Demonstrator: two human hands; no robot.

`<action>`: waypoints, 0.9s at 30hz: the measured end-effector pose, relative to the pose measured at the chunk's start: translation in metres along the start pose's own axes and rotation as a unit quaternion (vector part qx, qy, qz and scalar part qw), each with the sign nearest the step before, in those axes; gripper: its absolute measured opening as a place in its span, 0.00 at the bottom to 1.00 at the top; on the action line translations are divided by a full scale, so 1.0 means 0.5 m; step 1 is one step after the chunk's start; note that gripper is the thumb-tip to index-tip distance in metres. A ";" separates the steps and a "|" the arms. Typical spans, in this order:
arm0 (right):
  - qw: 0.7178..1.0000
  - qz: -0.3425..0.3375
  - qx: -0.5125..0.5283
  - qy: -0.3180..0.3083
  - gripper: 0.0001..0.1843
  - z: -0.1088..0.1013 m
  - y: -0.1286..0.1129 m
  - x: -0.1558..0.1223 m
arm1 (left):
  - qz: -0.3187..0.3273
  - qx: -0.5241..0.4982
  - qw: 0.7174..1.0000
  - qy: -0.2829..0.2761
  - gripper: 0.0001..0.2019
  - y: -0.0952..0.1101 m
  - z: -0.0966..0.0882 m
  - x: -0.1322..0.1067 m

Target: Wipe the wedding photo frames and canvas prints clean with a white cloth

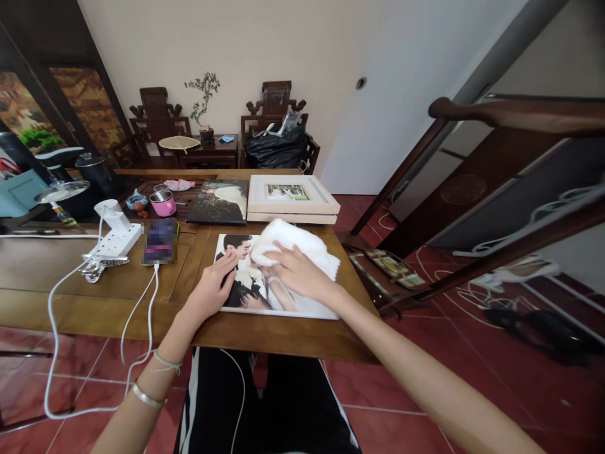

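Observation:
A photo panel [288, 305] with a printed portrait of two people lies flat on the wooden table in front of me. My left hand [216, 284] rests flat along its left edge, fingers stretched out and holding nothing. Over the panel's upper right part is a white cloth [312, 243], fluffy and bunched. My right hand [300, 272] holds this cloth from above and presses it against the panel, so that part of the print is hidden.
Behind the panel lie a white picture frame [326, 203] and a dark photo panel [212, 205]. To the left are a phone [159, 243] on a cable, a white power strip [118, 243] and a pink cup [163, 203]. A wooden chair [501, 116] stands at the right.

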State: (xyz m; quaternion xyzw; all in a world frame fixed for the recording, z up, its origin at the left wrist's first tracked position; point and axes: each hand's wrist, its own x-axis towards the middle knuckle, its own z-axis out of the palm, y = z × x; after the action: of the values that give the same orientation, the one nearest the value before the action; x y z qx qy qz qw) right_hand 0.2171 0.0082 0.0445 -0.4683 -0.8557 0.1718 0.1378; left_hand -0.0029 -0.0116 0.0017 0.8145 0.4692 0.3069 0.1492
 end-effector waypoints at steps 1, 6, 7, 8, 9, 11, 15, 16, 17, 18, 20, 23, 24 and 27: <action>1.000 -0.007 0.017 -0.001 0.22 -0.001 -0.010 0.031 | 0.002 0.001 1.000 0.001 0.20 -0.001 0.000 0.000; 0.999 -0.030 0.041 0.005 0.22 0.019 -0.075 0.155 | 0.003 0.011 1.000 0.008 0.19 -0.004 -0.002 0.001; 0.999 -0.029 0.039 0.008 0.23 0.025 -0.083 0.168 | 0.003 0.012 1.000 0.009 0.19 -0.003 -0.002 0.002; 0.999 -0.028 0.035 0.012 0.23 0.031 -0.087 0.176 | 0.004 0.011 1.000 0.010 0.18 -0.003 -0.002 0.002; 0.999 -0.026 0.032 0.015 0.24 0.034 -0.088 0.180 | 0.004 0.010 1.000 0.011 0.18 -0.003 -0.002 0.002; 0.999 -0.021 0.022 0.017 0.23 0.036 -0.077 0.173 | 0.003 0.008 1.000 0.013 0.19 -0.003 -0.001 0.001; 1.000 -0.001 0.001 0.016 0.22 0.014 -0.024 0.120 | 0.000 0.004 1.000 0.012 0.20 -0.004 0.001 0.000; 1.000 0.006 -0.004 0.018 0.22 0.005 -0.005 0.104 | -0.001 0.004 1.000 0.012 0.20 -0.004 0.001 0.000; 1.000 0.013 -0.010 0.021 0.22 -0.004 0.014 0.088 | -0.002 0.005 1.000 0.010 0.20 -0.003 0.000 0.000; 0.999 0.019 -0.016 0.024 0.23 -0.013 0.034 0.073 | -0.003 0.007 1.000 0.008 0.20 -0.003 0.000 -0.001; 0.999 0.032 -0.025 0.031 0.23 -0.028 0.072 0.045 | -0.004 0.012 1.000 0.005 0.21 -0.002 -0.001 -0.001; 0.998 0.037 -0.047 0.022 0.24 -0.034 0.110 0.003 | -0.009 0.023 1.000 0.005 0.21 -0.003 0.001 -0.002; 0.998 0.033 -0.059 0.012 0.25 -0.031 0.113 -0.014 | -0.012 0.028 1.000 0.006 0.21 -0.003 0.002 -0.003; 0.995 0.008 -0.101 -0.014 0.25 -0.015 0.090 -0.079 | -0.020 0.036 0.999 0.006 0.21 -0.003 0.005 -0.003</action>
State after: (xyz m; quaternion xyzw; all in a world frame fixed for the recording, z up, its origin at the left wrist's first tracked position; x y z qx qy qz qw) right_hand 0.2748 -0.0015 0.0293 -0.4841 -0.8667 0.0922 0.0764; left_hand -0.0028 -0.0118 -0.0016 0.8079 0.4972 0.2913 0.1238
